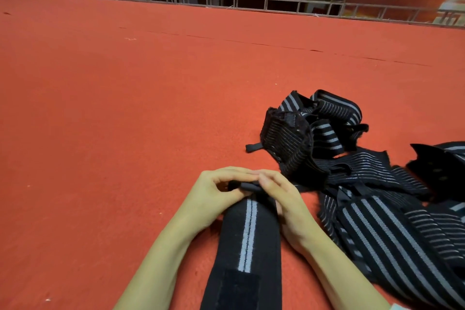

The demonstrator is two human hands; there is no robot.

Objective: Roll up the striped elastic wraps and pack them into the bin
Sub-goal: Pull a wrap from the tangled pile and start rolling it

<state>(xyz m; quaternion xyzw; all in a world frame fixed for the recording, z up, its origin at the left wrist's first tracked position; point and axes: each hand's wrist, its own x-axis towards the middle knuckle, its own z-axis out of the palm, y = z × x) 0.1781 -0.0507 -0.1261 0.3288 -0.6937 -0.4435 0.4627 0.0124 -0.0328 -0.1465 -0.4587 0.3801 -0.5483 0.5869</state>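
Note:
A black elastic wrap [247,239] with a grey centre stripe lies flat on the red carpet, running from the bottom edge up to my hands. My left hand [219,190] and my right hand [279,194] meet at its far end, and the fingers of both curl round that end, which is folded over into a small roll. A dark hook-and-loop patch [239,289] shows near the wrap's near end. No bin is in view.
A loose heap of several black-and-grey striped wraps [352,166] lies on the carpet to the right of my hands, reaching the right edge. Red carpet [125,95] stretches to the left and ahead. A metal truss rail [251,4] runs along the far edge.

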